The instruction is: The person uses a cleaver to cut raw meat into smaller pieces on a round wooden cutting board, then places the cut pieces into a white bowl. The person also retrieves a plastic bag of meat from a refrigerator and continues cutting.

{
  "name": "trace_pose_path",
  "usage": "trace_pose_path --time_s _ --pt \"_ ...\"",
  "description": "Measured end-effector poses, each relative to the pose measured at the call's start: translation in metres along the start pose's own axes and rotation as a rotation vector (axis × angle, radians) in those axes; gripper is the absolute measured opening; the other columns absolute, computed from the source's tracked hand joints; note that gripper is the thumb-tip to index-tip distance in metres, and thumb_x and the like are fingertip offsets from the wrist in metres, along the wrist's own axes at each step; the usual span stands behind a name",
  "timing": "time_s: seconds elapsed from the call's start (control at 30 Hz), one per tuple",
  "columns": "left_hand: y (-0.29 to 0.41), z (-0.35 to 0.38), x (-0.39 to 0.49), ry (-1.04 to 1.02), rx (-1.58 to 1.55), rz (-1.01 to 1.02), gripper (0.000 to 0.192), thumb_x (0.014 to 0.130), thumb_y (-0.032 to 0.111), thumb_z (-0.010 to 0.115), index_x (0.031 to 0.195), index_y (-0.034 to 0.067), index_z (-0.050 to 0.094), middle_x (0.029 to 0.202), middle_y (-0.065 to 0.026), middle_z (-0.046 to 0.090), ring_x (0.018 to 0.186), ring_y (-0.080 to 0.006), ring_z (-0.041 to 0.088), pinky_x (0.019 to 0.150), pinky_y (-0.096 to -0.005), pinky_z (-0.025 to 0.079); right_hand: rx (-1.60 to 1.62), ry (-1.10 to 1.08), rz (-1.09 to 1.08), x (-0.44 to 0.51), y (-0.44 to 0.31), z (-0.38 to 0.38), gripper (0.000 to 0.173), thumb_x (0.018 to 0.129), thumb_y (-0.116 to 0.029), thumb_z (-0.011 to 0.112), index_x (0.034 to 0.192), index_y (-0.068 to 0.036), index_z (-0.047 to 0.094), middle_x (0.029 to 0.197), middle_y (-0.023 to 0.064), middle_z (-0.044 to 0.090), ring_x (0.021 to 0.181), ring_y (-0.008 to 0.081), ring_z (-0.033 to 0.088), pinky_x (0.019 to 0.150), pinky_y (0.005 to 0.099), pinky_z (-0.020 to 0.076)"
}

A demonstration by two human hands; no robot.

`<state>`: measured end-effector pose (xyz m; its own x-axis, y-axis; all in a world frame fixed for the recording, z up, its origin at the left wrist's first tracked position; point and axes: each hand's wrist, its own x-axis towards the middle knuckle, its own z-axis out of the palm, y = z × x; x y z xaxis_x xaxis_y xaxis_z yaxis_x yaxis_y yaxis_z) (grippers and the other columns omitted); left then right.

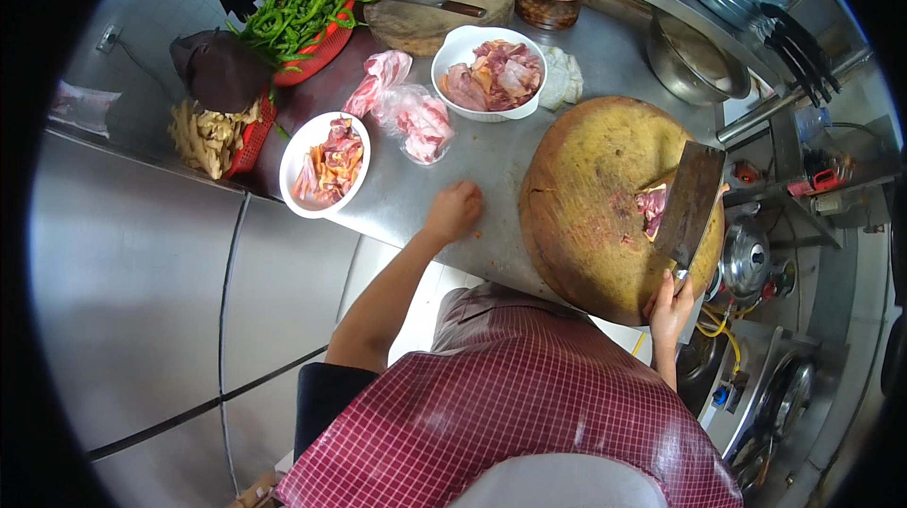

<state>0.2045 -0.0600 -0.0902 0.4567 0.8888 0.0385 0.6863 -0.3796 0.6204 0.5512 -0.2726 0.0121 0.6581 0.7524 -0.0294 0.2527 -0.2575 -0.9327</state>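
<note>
My right hand (670,306) grips the handle of a broad Chinese cleaver (689,207). Its blade lies over the right part of a thick round wooden chopping block (588,189). A piece of raw poultry (650,210) with yellowish skin is on the block, partly hidden under the blade. My left hand (457,212) rests curled on the stainless-steel table (489,182), left of the block, with no object visible in it. Beyond it, a white bowl (489,114) holds cut raw meat. A white oval dish (285,178) with more cut meat stands near the table's front edge.
Bagged raw meat (418,125) lies between bowl and dish. Behind are a red basket of green chillies (297,22), ginger (205,136), a second chopping block (453,26) with a knife (439,3), and a jar (549,8). A metal basin (698,58) sits at back right, below a shelf.
</note>
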Motion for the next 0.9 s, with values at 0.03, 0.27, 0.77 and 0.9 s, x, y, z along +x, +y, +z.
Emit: trace_pose_path --time_s 0.03,0.27,0.77,0.9 --pt "0.002 0.001 -0.011 0.002 -0.026 -0.019 0.011 0.079 0.017 0.064 0.086 0.008 0.063 0.093 -0.0129 0.062 0.086 -0.0372 0.063 0.076 -0.0459 0.052 -0.011 0.007 -0.031 0.0 0.0 0.0 0.023 0.098 -0.021 0.057 0.093 -0.001 0.046 0.051 0.0003 0.046 0.037 0.0081 0.044 0.035 0.025 0.0323" --pt "0.005 0.03 -0.041 0.063 0.328 0.164 0.016 0.078 0.015 0.068 0.091 0.007 0.065 0.084 -0.0163 0.064 0.08 -0.0355 0.065 0.076 -0.0422 0.054 0.027 -0.023 0.018 0.002 -0.001 0.0 0.023 0.099 -0.021 0.056 0.097 -0.002 0.044 0.051 0.0002 0.045 0.037 0.0083 0.042 0.034 0.0249 0.0322" --pt "-0.007 -0.004 -0.044 0.19 0.141 -0.128 0.021 0.077 0.022 0.074 0.09 0.006 0.069 0.091 -0.0081 0.068 0.084 -0.0259 0.063 0.076 -0.0381 0.052 0.04 -0.015 0.034 0.002 -0.004 0.0 0.021 0.099 -0.02 0.054 0.095 -0.002 0.044 0.05 0.0013 0.045 0.036 0.0091 0.042 0.034 0.0254 0.0321" --pt "0.009 0.019 -0.034 0.094 0.255 -0.078 0.028 0.079 0.026 0.07 0.098 0.006 0.069 0.094 -0.0028 0.068 0.088 -0.0276 0.062 0.078 -0.0376 0.053 0.042 -0.009 0.059 0.002 -0.005 0.0 0.02 0.099 -0.02 0.054 0.095 -0.003 0.045 0.05 0.001 0.045 0.036 0.0088 0.042 0.033 0.0252 0.0321"
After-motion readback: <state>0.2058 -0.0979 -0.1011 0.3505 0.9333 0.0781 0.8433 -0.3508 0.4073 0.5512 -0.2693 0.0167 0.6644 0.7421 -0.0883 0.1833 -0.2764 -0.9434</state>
